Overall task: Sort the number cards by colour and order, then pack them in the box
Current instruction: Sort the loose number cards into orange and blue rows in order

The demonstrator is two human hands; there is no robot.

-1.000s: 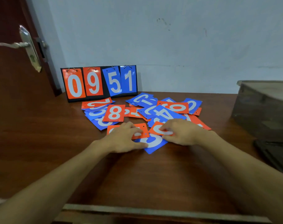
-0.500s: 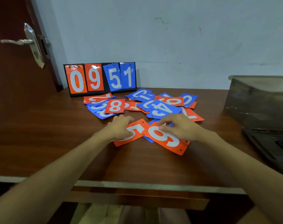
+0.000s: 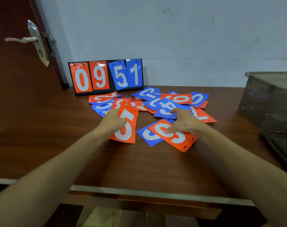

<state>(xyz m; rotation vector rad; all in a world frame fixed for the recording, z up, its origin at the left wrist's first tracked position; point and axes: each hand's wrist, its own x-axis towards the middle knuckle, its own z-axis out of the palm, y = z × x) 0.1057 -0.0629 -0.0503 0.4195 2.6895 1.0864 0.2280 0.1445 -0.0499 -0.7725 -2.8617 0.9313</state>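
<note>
Box [image 3: 269,102] off right edge; buried cards [image 3: 103,106] unreadable

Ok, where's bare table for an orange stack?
Bare table left of the loose cards, from scoreboard to near edge; also a strip between cards and box. Crowded mid-table around the left hand and right hand.

Left grip [image 3: 113,120] pinches a card [image 3: 125,128]; right grip [image 3: 183,122] presses flat.
</note>
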